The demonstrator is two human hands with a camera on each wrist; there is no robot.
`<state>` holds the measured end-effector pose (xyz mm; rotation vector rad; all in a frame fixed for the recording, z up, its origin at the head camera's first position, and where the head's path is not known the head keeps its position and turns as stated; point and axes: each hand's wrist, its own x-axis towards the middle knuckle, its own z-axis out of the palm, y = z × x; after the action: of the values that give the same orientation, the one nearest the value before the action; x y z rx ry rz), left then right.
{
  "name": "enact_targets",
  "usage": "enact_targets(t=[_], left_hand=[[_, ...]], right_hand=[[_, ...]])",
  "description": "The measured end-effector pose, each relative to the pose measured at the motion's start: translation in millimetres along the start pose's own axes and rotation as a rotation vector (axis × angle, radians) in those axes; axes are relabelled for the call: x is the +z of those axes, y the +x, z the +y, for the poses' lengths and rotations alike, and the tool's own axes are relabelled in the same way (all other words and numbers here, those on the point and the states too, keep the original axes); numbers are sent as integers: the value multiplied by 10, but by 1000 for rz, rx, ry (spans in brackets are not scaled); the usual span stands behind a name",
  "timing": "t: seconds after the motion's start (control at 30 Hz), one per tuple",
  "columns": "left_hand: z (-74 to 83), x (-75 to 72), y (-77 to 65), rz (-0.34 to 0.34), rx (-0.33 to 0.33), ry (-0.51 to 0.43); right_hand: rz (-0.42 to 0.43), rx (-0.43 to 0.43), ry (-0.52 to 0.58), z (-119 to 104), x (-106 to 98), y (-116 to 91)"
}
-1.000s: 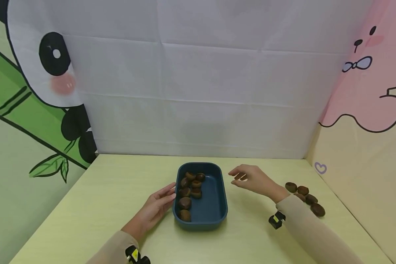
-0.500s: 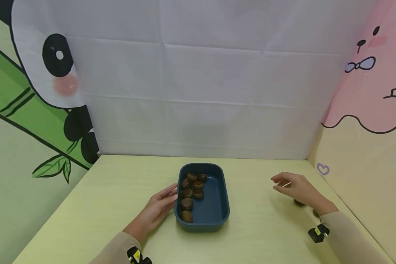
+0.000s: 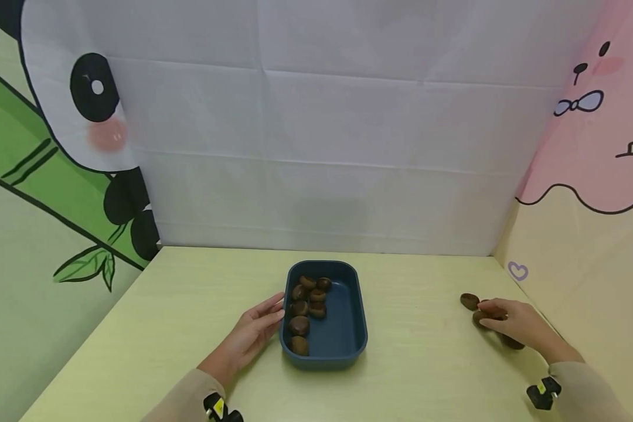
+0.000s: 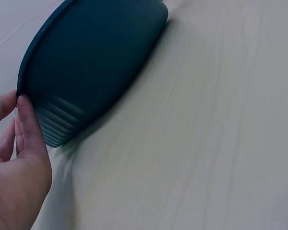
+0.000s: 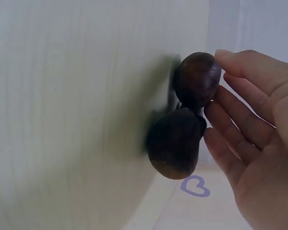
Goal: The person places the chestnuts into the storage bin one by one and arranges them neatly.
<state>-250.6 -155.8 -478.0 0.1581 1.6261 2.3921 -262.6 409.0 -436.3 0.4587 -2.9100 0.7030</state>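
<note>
A dark blue rectangular tray (image 3: 343, 328) sits mid-table, with several brown chestnuts (image 3: 299, 326) along its left side. My left hand (image 3: 247, 337) touches the tray's left wall with nearly straight fingers; the left wrist view shows the fingertips (image 4: 26, 103) at one end of the wall. Over on the right, my right hand (image 3: 519, 322) reaches over a small group of chestnuts (image 3: 469, 301), partly covering them. Two chestnuts show close up in the right wrist view: the upper chestnut (image 5: 198, 80) lies right at the thumb and fingertips, the lower chestnut (image 5: 174, 143) just below.
The pale yellow table (image 3: 411, 375) meets a white cloth backdrop (image 3: 322, 205) at the back. A cartoon-printed panel (image 3: 569, 234) stands along the right edge, close to the right hand. Another printed panel (image 3: 42, 328) borders the left.
My right hand has moved from beside the tray to the right, down to the loose chestnuts. The left hand has stayed at the tray's wall.
</note>
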Motion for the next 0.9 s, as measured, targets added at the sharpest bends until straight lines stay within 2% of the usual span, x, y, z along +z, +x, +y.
enact_targets(t=[0.17,0.4,0.9], left_hand=[[7,9,0,3,-2,-2],[-1,8,5,4,6,-12],[-2,5,-5,7,4,-6]], right_hand=[[-50,38,-8,44,4,-4],[13,-2,-76,49,68,51],[19,-15,-52,1,118,74]])
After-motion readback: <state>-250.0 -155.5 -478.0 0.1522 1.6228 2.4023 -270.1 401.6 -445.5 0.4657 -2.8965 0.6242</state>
